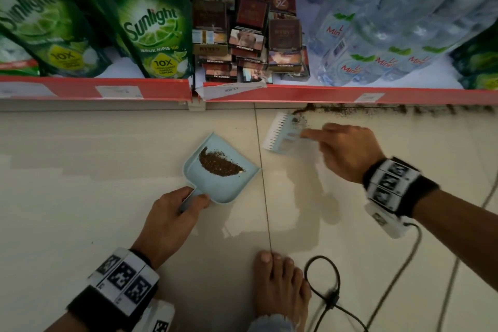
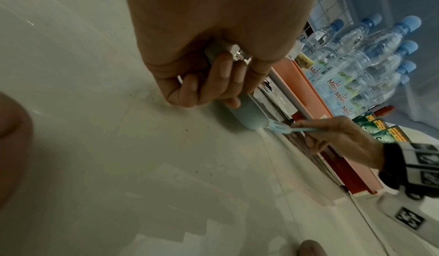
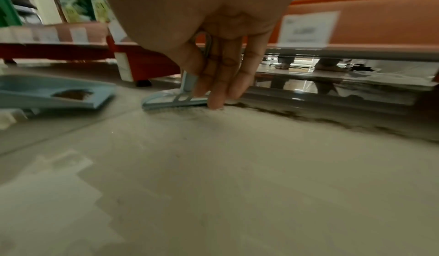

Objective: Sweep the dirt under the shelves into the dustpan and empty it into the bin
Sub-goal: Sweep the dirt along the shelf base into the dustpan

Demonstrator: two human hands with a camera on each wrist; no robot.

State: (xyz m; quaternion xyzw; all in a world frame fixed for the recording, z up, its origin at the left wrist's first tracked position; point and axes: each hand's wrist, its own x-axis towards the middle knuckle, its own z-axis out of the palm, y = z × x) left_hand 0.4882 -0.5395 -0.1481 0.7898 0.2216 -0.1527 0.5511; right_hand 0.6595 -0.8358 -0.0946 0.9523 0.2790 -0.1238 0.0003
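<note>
1. On the pale tiled floor (image 1: 107, 170) below the red-edged shelf (image 1: 94, 87), the left hand (image 1: 172, 213) has its fingers curled round the handle of the light-blue dustpan (image 1: 223, 186), which lies flat with its open lip toward the right.
2. Inside the pan sits a crescent-shaped heap of brown dirt (image 1: 218, 163), so part of the sweeping looks done.
3. Just right of the tile joint, a small blue brush (image 1: 283, 132) stands on its white bristles close to the shelf base, apart from the pan.
4. The right hand (image 1: 347, 151) pinches the brush's thin handle, fingertips pointing down at the floor.
5. Farther right, a dark line of dirt (image 1: 390, 110) runs along the foot of the shelf, unswept.
6. Judging by this, most of that strip has to be gathered, and the emptying is not yet done; no bin is in view.
</note>
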